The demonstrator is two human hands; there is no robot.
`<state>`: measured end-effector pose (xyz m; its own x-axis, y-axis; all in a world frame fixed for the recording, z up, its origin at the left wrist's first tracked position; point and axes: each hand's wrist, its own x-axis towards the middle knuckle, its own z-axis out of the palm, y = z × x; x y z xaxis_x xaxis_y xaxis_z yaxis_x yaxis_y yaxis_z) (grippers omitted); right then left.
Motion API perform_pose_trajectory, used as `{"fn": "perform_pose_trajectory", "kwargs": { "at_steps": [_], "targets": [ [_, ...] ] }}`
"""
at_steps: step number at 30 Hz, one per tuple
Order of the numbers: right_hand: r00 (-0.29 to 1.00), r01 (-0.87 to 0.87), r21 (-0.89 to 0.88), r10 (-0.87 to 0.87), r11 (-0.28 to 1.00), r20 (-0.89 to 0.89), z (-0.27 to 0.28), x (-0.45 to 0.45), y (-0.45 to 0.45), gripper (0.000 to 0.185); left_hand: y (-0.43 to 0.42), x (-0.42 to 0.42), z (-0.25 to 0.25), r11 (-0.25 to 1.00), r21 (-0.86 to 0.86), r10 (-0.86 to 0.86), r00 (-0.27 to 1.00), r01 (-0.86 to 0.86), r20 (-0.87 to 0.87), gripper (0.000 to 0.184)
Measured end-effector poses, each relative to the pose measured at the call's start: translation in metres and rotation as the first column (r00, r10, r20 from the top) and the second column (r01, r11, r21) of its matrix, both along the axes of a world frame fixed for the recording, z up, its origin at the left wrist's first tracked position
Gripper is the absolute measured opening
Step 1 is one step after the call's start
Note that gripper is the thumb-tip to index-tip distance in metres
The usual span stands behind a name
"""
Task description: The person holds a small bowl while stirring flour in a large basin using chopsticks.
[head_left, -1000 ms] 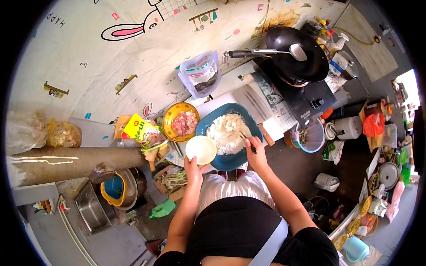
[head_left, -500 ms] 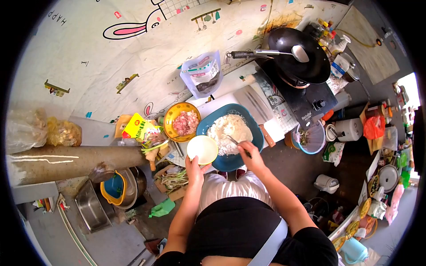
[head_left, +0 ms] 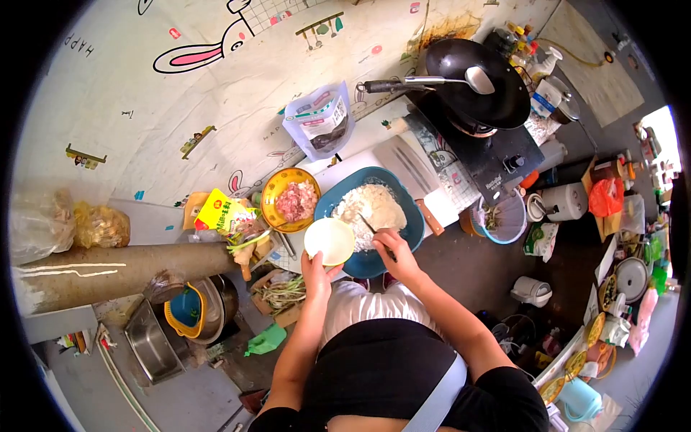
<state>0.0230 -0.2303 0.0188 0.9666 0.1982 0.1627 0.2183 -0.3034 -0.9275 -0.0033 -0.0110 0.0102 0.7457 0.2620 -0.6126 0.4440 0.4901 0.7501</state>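
Observation:
My left hand (head_left: 317, 277) grips a small cream-coloured bowl (head_left: 330, 242) by its near side, holding it over the left rim of a blue basin (head_left: 412, 216). White flour (head_left: 371, 205), partly clumped, lies in the basin. My right hand (head_left: 396, 252) is closed around a thin utensil (head_left: 366, 224) with a dark handle. Its lower end is in the flour, so its kind does not show. Just left of the basin stands a yellow bowl (head_left: 271, 189) of minced meat (head_left: 296, 201).
A cleaver (head_left: 425, 209) lies on the board right of the basin. Behind it, a wok (head_left: 475, 86) with a spatula (head_left: 478, 81) sits on the stove (head_left: 507, 162). A standing pouch (head_left: 320, 122) leans by the wall. A yellow seasoning packet (head_left: 218, 211) lies at the left.
My right hand has shifted slightly left and the utensil has swung to a steeper angle in the flour. My left hand still holds the small bowl in nearly the same place.

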Motion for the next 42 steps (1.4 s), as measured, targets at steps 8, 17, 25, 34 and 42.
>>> {"fn": "perform_pose_trajectory", "kwargs": {
  "at_steps": [8, 17, 25, 34, 42],
  "targets": [
    [0.961, 0.246, -0.093, -0.255, 0.965, -0.104, 0.010, 0.012, -0.030, 0.017, -0.003, 0.003, 0.000, 1.000, -0.002, -0.007, 1.000, 0.007, 0.000, 0.049],
    [0.996, 0.050, -0.074, -0.055, 0.996, -0.066, 0.005, -0.014, -0.014, 0.011, -0.010, 0.010, 0.003, 0.996, 0.071, -0.046, 0.999, 0.047, -0.015, 0.049],
    [0.991, 0.130, -0.044, -0.132, 0.991, -0.035, -0.003, 0.000, -0.030, 0.013, -0.013, 0.016, -0.006, 0.998, 0.011, -0.069, 0.997, 0.069, -0.018, 0.055],
    [0.998, 0.013, -0.028, -0.015, 1.000, -0.065, 0.008, -0.008, -0.021, 0.015, -0.015, 0.018, -0.006, 0.997, 0.018, -0.076, 0.997, 0.077, -0.032, 0.055],
    [0.994, 0.101, 0.047, -0.098, 0.994, -0.052, -0.011, 0.016, -0.026, 0.013, -0.020, 0.021, -0.005, 0.997, 0.042, -0.060, 0.996, 0.063, -0.058, 0.058]
  ]
}}
